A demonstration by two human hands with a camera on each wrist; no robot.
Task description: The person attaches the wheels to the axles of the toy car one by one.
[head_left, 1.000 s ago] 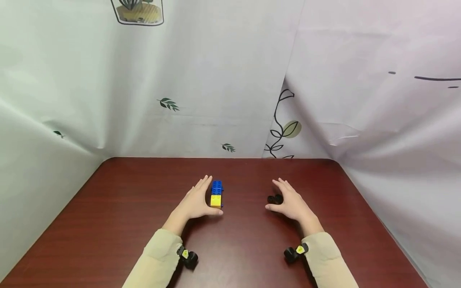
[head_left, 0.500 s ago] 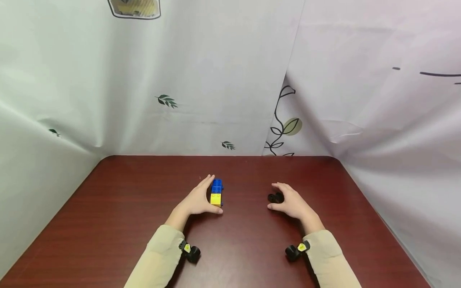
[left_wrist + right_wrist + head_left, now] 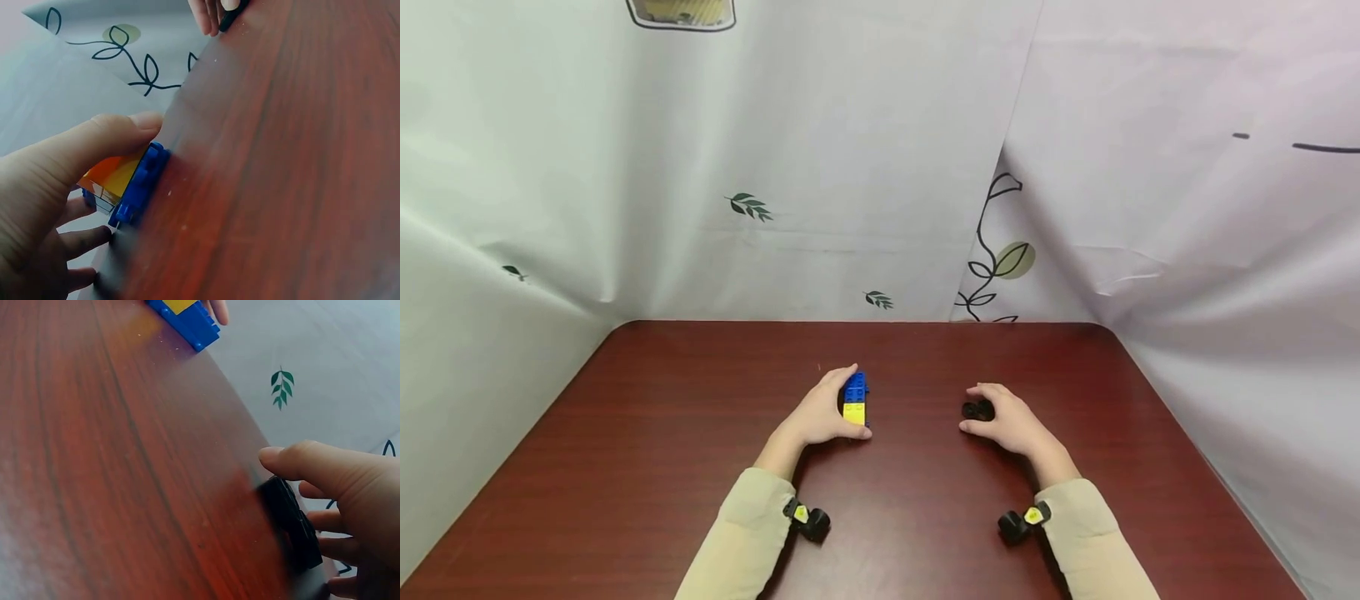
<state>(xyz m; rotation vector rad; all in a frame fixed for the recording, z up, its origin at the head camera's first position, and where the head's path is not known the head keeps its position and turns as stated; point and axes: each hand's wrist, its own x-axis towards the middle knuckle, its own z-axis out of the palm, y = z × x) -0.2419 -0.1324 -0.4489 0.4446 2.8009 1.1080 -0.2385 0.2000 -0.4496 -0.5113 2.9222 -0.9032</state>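
A building-brick piece (image 3: 854,402), blue with a yellow block at its near end, stands on the table left of centre. My left hand (image 3: 820,414) curves round its left side, fingertips by the blue end and thumb by the yellow end. In the left wrist view the thumb passes over the yellow block (image 3: 125,173); firm contact cannot be made out. Over on the right, my right hand (image 3: 1011,422) arches round small black wheel-like pieces (image 3: 974,410). The right wrist view shows its thumb slightly apart from the black piece (image 3: 290,519).
Both objects stand on a dark red wood-grain table (image 3: 917,517). A pale curtain (image 3: 880,167) printed with leaves hangs behind the table's back edge and along its sides. Each sleeve cuff carries a small black camera (image 3: 814,525).
My left hand's fingers and thumb have drawn closer to the brick piece's ends. My right hand's fingers have curved in nearer the black pieces. The head view has tilted slightly downward.
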